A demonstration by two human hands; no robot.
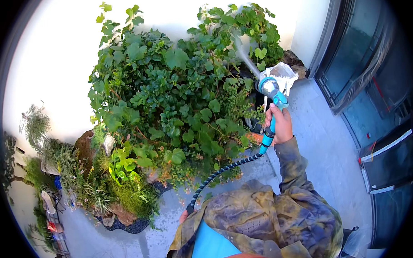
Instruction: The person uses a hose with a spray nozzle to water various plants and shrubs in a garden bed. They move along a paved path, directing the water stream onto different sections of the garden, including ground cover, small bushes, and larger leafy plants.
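Note:
My right hand [282,124] is wrapped round the handle of a blue and grey hose spray nozzle [269,86], raised toward the plants. A jet of water [246,57] leaves its head and runs up and left into the leafy climbing vine [177,59]. From the handle's lower end a dark braided garden hose [221,170] curves down and left to my waist. There my left hand [183,216] is closed about the hose, mostly hidden by the hose and my camouflage-patterned jacket [245,209].
White plastic [284,76] lies by the plants near the wall corner. Rocks [123,214], moss and small plants edge the bed at the left. Glass doors [353,46] with dark frames stand right, beside grey paving [320,125]. A rack [57,225] is far left.

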